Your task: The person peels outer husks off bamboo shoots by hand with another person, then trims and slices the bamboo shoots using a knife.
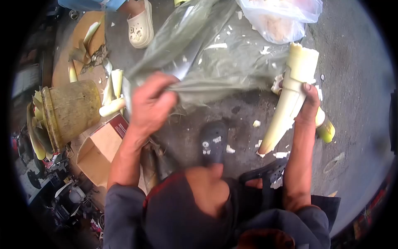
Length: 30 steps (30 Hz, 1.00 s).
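My left hand (pixel 152 106) is closed on the near edge of a translucent plastic sheet (pixel 224 68), pulling a fold of it taut; the sheet is partly blurred. In my right hand (pixel 307 103) is a peeled bamboo shoot (pixel 302 66), pale and tapering, its thick cut end pointing away and its brownish tip down near the ground. Behind my right wrist, another shoot piece (pixel 326 129) with a green tip lies on the ground, partly hidden. White scraps are scattered over the sheet and around the shoot.
A tipped yellowish bucket (pixel 76 110) holding peelings lies at left, beside an open cardboard box (pixel 103 151) and several shoot pieces (pixel 112 108). A white plastic bag (pixel 282 20) stands at the back. Another person's beige clog (pixel 141 27) is at upper left; my dark clog (pixel 213 143) is below.
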Available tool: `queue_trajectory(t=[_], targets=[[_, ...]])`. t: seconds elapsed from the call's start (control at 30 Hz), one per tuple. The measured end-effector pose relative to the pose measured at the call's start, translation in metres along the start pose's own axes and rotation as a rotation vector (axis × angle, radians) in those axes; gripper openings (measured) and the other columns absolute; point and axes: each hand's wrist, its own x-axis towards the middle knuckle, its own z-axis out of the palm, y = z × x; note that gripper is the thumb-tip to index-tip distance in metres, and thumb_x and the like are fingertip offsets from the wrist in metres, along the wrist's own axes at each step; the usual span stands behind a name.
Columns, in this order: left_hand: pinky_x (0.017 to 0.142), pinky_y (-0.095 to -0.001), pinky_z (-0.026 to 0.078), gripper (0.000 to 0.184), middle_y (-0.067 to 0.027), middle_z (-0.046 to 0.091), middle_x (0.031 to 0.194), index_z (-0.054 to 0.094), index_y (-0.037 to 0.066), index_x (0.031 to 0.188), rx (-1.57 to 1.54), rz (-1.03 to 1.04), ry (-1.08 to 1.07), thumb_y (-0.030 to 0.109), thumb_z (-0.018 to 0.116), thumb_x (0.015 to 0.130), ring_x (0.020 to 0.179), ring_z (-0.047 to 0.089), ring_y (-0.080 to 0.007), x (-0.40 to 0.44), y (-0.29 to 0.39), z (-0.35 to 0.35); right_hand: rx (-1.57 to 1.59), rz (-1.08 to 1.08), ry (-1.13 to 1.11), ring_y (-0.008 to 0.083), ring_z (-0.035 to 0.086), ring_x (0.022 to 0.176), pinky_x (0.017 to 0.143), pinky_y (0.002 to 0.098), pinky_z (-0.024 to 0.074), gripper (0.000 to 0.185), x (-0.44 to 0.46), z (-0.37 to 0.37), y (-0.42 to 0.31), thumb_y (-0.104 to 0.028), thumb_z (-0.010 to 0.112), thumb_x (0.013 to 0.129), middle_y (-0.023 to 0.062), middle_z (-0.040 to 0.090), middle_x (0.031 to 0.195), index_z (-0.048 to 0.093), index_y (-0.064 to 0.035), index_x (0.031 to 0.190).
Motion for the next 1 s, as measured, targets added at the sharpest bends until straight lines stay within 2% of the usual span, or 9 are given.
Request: queue_trajectory(t=[0.07,0.17,0.23,0.43,0.5,0.6,0.8,0.9,1.0], targets=[[0.073,-0.0366,0.052,0.025,-0.0167,0.065,0.085,0.069,-0.002,0.103,0.154,0.161,0.004,0.004,0.057,0.081,0.077,0.065,-0.0302,-0.023,-0.029,0.004,-0.017,-0.101,0.009,0.0281,0.073,0.081,0.069,0.0364,0.0619,0.071,0.007,0.010,-0.005,-0.040,0.072,0.080,0.0235,0.071,0.099,0.058,0.0114,0.127],[0.081,-0.0457,0.053,0.025,-0.0192,0.070,0.093,0.068,-0.001,0.103,0.598,-0.142,-1.037,0.009,0.059,0.082,0.090,0.069,-0.0389,-0.060,-0.061,0.028,-0.078,-0.085,-0.029,0.0283,0.073,0.079,0.068,0.0368,0.0618,0.072,0.006,0.013,-0.016,-0.042,0.072,0.081,0.0241,0.071,0.099,0.058,0.0109,0.127],[0.090,-0.0491,0.052,0.036,-0.0219,0.071,0.109,0.068,-0.001,0.115,0.625,-0.256,-1.279,0.020,0.063,0.086,0.105,0.067,-0.0427,-0.056,-0.055,0.037,-0.107,-0.057,-0.052,0.0270,0.073,0.078,0.068,0.0355,0.0618,0.072,0.008,0.017,-0.021,-0.043,0.071,0.081,0.0239,0.071,0.098,0.058,0.0106,0.126],[0.100,-0.0446,0.050,0.056,-0.0204,0.068,0.129,0.061,0.002,0.137,-0.031,-0.266,-0.695,0.028,0.070,0.089,0.118,0.066,-0.0310,-0.019,-0.087,0.034,-0.138,0.153,-0.043,0.0243,0.072,0.073,0.063,0.0333,0.0626,0.066,0.028,0.032,0.016,-0.038,0.073,0.081,0.0206,0.071,0.092,0.056,0.0080,0.125],[0.104,-0.0435,0.049,0.055,-0.0214,0.067,0.130,0.060,0.001,0.138,0.010,-0.324,-0.397,0.022,0.067,0.088,0.119,0.065,-0.0314,0.022,-0.101,0.034,-0.131,0.360,-0.022,0.0187,0.064,0.086,0.071,0.0322,0.0554,0.069,0.038,0.046,0.034,-0.034,0.075,0.080,0.0127,0.064,0.105,0.051,0.0004,0.135],[0.106,-0.0444,0.047,0.052,-0.0245,0.064,0.130,0.060,0.001,0.135,0.209,-0.223,-0.377,0.015,0.063,0.086,0.121,0.062,-0.0371,0.070,-0.134,0.025,-0.496,0.365,-0.047,0.0240,0.065,0.099,0.084,0.0366,0.0541,0.076,0.050,0.055,0.061,-0.032,0.076,0.076,0.0171,0.064,0.116,0.049,0.0000,0.139],[0.112,-0.0483,0.042,0.062,-0.0237,0.056,0.136,0.051,0.003,0.141,0.846,-0.132,0.310,0.017,0.067,0.083,0.128,0.053,-0.0401,0.098,-0.167,-0.016,-0.898,0.258,-0.098,0.0267,0.061,0.121,0.104,0.0368,0.0465,0.092,0.026,0.025,0.095,-0.032,0.081,0.067,0.0157,0.064,0.130,0.047,-0.0053,0.148],[0.110,-0.0504,0.042,0.063,-0.0235,0.057,0.134,0.051,0.005,0.142,0.902,-0.198,-0.200,0.015,0.067,0.082,0.128,0.053,-0.0398,0.083,-0.164,-0.013,-0.885,0.148,-0.053,0.0261,0.062,0.120,0.103,0.0371,0.0475,0.089,0.013,0.014,0.107,-0.029,0.082,0.067,0.0145,0.065,0.129,0.049,-0.0076,0.147],[0.104,-0.0504,0.044,0.061,-0.0220,0.060,0.128,0.051,0.005,0.140,0.999,-0.132,-0.132,0.009,0.064,0.081,0.123,0.057,-0.0382,0.071,-0.169,0.003,-0.865,0.186,0.014,0.0266,0.063,0.117,0.101,0.0378,0.0487,0.087,0.007,0.012,0.110,-0.028,0.082,0.068,0.0142,0.066,0.127,0.050,-0.0081,0.146]])
